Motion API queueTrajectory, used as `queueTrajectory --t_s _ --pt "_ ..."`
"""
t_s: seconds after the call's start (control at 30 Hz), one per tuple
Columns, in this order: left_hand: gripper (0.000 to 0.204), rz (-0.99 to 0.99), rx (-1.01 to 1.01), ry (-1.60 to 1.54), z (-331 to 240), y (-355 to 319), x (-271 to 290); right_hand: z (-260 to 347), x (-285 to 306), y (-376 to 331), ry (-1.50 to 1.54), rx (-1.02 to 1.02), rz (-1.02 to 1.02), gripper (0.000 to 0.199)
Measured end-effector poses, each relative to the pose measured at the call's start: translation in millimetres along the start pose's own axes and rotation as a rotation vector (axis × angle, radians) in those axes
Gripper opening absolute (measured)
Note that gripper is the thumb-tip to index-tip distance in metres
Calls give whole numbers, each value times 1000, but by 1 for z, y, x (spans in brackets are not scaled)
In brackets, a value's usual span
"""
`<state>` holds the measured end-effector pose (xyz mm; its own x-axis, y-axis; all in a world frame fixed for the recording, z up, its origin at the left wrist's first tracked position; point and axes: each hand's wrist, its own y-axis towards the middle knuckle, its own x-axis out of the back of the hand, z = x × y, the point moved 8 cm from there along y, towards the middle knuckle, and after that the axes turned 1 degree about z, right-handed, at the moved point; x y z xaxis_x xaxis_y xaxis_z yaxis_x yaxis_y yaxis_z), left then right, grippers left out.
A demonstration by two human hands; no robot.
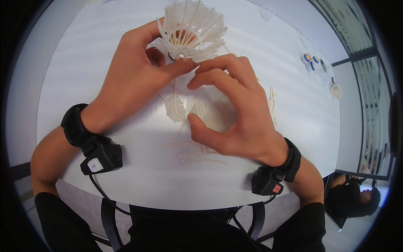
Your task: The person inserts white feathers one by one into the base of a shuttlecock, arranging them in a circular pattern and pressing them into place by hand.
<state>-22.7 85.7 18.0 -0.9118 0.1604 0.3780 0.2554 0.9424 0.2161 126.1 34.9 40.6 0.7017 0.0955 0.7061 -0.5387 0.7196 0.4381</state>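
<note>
My left hand (140, 71) is closed on a white feather shuttlecock (194, 21), with its thumb along the near rim and its fingers around the far left side. The wide feathered end faces toward me, and pale shafts show inside. My right hand (239, 101) is curved just right of it, thumb well apart from the fingers and nothing between them. Its fingertips come close to my left thumb; whether they touch is unclear. On the table below, a loose white feather (175, 108) and several thin feather shafts (203, 159) are scattered.
More shafts (272, 105) lie right of my right hand on the white table (126, 185). Toward the far right edge are small blue-and-orange rolls (310, 61) and a pale round object (336, 91). A person in black (352, 197) is beyond the table's right side.
</note>
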Motion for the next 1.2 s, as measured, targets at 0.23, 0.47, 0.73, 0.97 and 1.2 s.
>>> queueTrajectory --t_s 0.23,0.47,0.73,0.97,1.2 --pt "31 10 14 -6 -2 0 -2 2 -8 -1 -113 -8 74 41" --pt "28 8 -36 -10 -4 0 -2 -1 -8 -3 -58 39 17 32" --pt "30 28 -6 -22 0 0 -3 0 -3 -2 95 21 10 26" --pt "27 6 0 -52 -4 -1 -2 -14 9 -7 439 -45 -179 28" --pt "30 1 30 -5 1 -1 -4 -23 17 -10 487 -59 -337 29"
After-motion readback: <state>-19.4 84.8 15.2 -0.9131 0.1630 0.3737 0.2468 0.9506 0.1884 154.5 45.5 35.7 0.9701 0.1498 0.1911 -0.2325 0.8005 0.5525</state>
